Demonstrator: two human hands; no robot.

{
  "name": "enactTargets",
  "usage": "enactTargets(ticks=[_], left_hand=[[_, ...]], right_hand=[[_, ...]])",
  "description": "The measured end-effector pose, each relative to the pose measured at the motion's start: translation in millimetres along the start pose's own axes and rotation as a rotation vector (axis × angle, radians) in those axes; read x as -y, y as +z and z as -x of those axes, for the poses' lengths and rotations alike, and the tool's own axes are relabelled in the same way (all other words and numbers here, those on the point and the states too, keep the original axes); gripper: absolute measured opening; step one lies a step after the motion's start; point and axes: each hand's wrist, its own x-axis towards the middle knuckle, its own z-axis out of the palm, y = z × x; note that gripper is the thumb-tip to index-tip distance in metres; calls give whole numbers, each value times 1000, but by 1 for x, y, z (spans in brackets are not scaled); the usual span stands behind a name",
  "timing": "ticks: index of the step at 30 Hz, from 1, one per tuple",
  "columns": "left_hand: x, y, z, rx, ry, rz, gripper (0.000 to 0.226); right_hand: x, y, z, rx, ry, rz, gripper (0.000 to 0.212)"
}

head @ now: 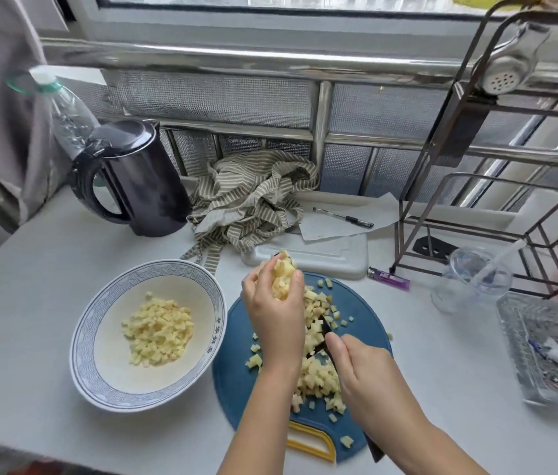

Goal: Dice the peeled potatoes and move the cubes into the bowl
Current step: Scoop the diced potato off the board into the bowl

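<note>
**Loose cubes may spill on the way to the bowl**

The left hand [274,313] cups a heap of potato cubes [284,279] above the far edge of the cutting board [236,389], its fingers curled round the heap and pressing it against the black knife [324,329]; the right hand [366,371] has its fingers wrapped round the handle. The bowl [99,389] sits just beside the board on the left, already holding diced potato [159,329]; many more scattered cubes [318,375] lie on the board. The heap is loose and piled high; a tilt of the blade or a slack grip would likely scatter pieces onto the counter [31,286]; the fingers also lie close to the blade.
</note>
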Motion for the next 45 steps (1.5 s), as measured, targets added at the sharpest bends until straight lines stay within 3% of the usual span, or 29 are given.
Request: enactTargets(ticks=[8, 14, 23, 33, 37, 40, 45], left_hand=[[-21, -72, -49, -191, 85, -43, 30], [1, -133, -83, -324, 28, -80, 35], [85, -170, -106, -228, -234, -310, 37], [53, -147, -111, -221, 196, -233, 30], [52, -148, -118, -289, 321, -250, 27], [62, -152, -113, -317, 318, -249, 22], [84, -159, -99, -338, 103, -237, 20]], right_hand=[[78, 26, -18, 60, -174, 32, 46], [124, 79, -33, 137, -238, 87, 44], [118, 135, -47, 166, -109, 126, 44], [121, 129, -37, 129, -224, 267, 33], [124, 125, -30, 120, -256, 296, 31], [123, 125, -30, 117, -260, 262, 29], [120, 123, -34, 73, -247, 230, 34]])
